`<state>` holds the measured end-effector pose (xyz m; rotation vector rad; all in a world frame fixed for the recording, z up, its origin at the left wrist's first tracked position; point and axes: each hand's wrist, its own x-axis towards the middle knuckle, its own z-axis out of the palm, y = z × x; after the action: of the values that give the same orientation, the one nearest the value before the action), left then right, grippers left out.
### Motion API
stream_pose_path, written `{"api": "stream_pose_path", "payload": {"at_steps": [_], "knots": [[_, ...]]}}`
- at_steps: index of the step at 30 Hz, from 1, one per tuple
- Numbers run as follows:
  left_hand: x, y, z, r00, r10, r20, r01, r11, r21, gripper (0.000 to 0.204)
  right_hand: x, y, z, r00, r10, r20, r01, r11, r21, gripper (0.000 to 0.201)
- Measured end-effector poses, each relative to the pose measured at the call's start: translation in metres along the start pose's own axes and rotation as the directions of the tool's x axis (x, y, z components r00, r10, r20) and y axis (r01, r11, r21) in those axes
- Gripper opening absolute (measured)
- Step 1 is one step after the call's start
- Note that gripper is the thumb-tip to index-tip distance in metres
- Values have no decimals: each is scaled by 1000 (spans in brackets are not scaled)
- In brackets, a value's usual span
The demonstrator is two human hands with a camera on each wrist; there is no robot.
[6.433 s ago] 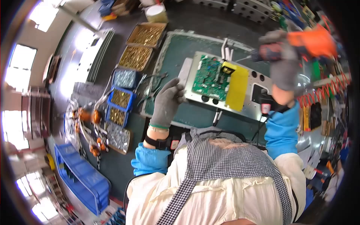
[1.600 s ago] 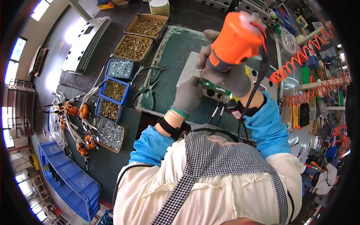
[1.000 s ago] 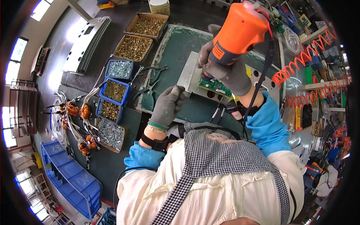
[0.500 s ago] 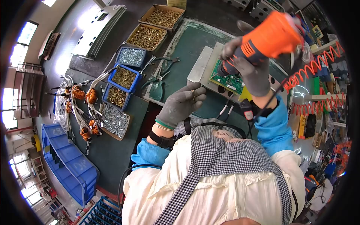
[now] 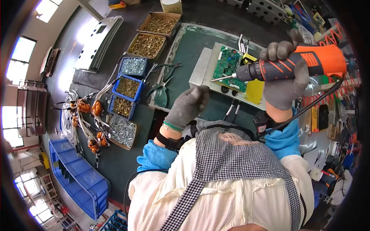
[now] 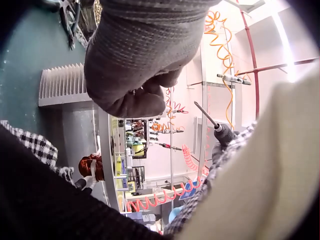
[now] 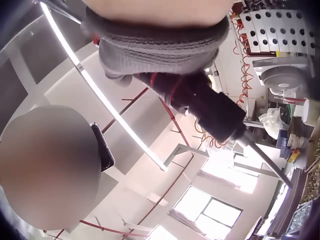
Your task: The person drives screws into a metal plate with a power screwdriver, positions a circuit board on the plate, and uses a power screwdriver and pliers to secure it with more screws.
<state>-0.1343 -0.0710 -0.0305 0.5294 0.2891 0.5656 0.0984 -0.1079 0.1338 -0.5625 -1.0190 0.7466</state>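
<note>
My gloved right hand (image 5: 287, 86) grips an orange and black electric drill (image 5: 327, 59), held on its side with the long driver bit (image 5: 223, 78) pointing left. The bit overlaps the lower left corner of a green circuit board (image 5: 224, 63) in the head view. That board lies on a metal chassis plate (image 5: 212, 63) beside a yellow sheet (image 5: 255, 92). Near the front corner of the finned heat sink (image 5: 200, 66), my gloved left hand (image 5: 189, 106) has its fingers curled inward. A tiny metal piece (image 6: 132, 92) glints between thumb and fingers in the left wrist view, mostly hidden.
Left of the work mat stand boxes of brass fasteners (image 5: 160, 24) and blue bins (image 5: 127, 87). Pliers (image 5: 160, 94) lie on the mat's left edge. Copper coils with white cables (image 5: 84, 106) are farther left, above a blue crate (image 5: 79, 179). A black cord trails from the drill.
The drill has swung from upright over the board to lying sideways, its bit now in sight. Half a second ago the left hand's fingers were looser, with small brass glints; now they are curled.
</note>
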Motion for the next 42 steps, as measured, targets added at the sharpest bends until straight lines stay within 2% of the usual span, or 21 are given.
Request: {"api": "stream_pose_path", "payload": {"at_steps": [3,6,9,12,16,18,21,24,27,31,34,36,37,38,40,42], "knots": [[5,1,18,987,-45,-157,91,949,301,43,-16,0,-7,996,40,-80,-43,999,-33,61],[11,3,27,981,-61,-186,133,905,404,40,-27,-4,-9,994,38,-98,-44,997,-58,63],[16,0,38,987,6,-162,63,906,420,38,-35,-5,-15,993,36,-109,-44,997,-70,63],[18,8,40,981,-52,-187,142,850,507,32,-37,-7,-18,990,25,-140,-37,996,-83,62],[19,1,36,983,71,-172,35,839,543,30,-39,-3,-18,977,36,-210,-45,998,-36,53],[21,-2,33,977,164,-137,-43,779,626,27,-38,0,-16,955,74,-288,-85,996,-26,48],[24,-5,23,963,257,-84,-96,616,782,23,-38,6,-13,911,112,-398,-129,991,-17,41],[24,-1,21,971,232,-53,-93,576,812,24,-35,15,-16,887,122,-445,-127,992,20,39],[28,-4,16,951,306,-52,-122,522,844,26,-32,24,-19,870,138,-473,-136,990,39,39],[30,-1,22,925,295,-241,-3,638,770,33,-26,34,-21,871,149,-468,-171,985,-3,36],[38,12,30,888,239,-393,88,751,655,42,-6,39,-18,911,50,-409,-53,999,5,33],[37,32,34,857,146,-495,171,824,540,49,14,48,-27,918,-73,-391,35,994,-103,34],[37,35,22,895,105,-433,76,922,381,54,26,54,-33,911,-136,-390,72,982,-174,35],[38,38,14,902,53,-427,44,975,216,53,34,58,-36,902,-197,-383,106,964,-245,36],[38,41,4,927,0,-374,23,998,56,48,45,60,-29,889,-234,-393,106,941,-320,45],[43,41,3,927,14,-375,25,995,101,44,55,75,-38,896,-235,-377,82,921,-380,50]]}}
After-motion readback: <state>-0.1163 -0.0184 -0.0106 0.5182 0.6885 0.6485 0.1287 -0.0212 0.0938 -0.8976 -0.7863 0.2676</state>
